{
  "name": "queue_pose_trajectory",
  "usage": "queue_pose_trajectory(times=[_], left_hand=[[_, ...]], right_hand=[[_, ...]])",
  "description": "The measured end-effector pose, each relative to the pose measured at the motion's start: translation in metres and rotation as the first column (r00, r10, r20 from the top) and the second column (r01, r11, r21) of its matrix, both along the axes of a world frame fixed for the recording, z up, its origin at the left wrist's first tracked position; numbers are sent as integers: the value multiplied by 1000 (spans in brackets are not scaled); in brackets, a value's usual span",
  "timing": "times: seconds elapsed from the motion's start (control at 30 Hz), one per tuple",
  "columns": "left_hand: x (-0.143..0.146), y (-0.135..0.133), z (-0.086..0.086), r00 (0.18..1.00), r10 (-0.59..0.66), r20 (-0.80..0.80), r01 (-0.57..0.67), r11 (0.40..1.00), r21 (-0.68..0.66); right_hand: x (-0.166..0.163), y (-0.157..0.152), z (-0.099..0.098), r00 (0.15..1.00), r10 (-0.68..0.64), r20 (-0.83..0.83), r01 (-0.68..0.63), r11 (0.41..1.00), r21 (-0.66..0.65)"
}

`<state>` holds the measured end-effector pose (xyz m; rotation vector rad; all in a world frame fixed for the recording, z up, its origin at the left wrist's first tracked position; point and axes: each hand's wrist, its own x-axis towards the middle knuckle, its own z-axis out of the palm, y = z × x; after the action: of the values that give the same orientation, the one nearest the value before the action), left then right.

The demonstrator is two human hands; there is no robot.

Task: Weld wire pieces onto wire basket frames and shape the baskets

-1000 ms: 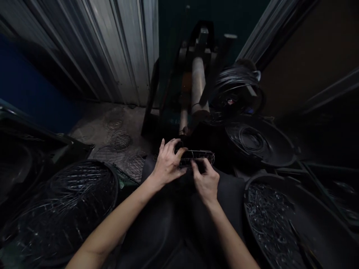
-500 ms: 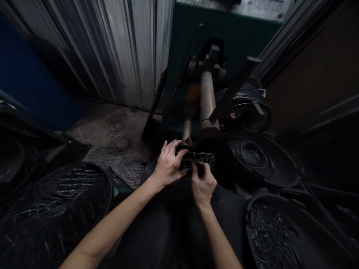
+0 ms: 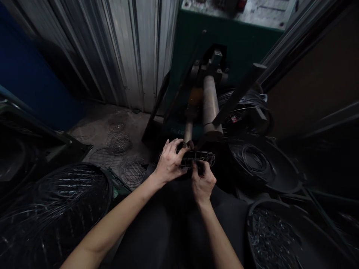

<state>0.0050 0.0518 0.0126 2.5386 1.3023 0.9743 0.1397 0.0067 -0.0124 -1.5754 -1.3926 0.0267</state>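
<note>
A small wire basket (image 3: 208,157) is held across my lap, just under the lower arm (image 3: 188,131) of a green machine (image 3: 193,33). My left hand (image 3: 170,160) wraps round the basket's left side, thumb on top and fingers over the far edge. On its near side my right hand (image 3: 203,182) is closed, with thumb and forefinger pinched at the wire near the middle. Whatever small piece lies between those fingertips is too dark to make out. The machine's thick upper cylinder (image 3: 211,101) sits above and slightly right of the hands.
Round wire grids (image 3: 119,143) lie on the floor to the left. A tub of wire pieces (image 3: 56,209) stands at lower left. To the right are a pan with coiled wire (image 3: 290,175) and a basin of short metal pieces (image 3: 273,239). A corrugated wall (image 3: 120,48) rises behind.
The view has tilted slightly, so the machine appears a little lower and further right. The basket has shifted slightly under the lower arm; both hands keep nearly the same grip.
</note>
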Motion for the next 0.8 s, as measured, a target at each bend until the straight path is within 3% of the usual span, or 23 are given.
queue_pose_trajectory(times=[0.27,0.5,0.63,0.8], left_hand=[[-1,2,-4,999,26,-46,-22,997,77],[0,7,-2,997,42,-72,-35,994,102],[-7,-3,0,995,-30,-94,41,992,122],[-42,-54,6,967,-231,-107,247,952,180]], right_hand=[[-3,1,-4,999,25,-48,-25,1000,-11],[4,-9,7,994,59,-92,-65,995,-70],[55,-62,23,987,-93,-133,75,987,-139],[140,-137,47,922,-380,-71,336,879,-339]])
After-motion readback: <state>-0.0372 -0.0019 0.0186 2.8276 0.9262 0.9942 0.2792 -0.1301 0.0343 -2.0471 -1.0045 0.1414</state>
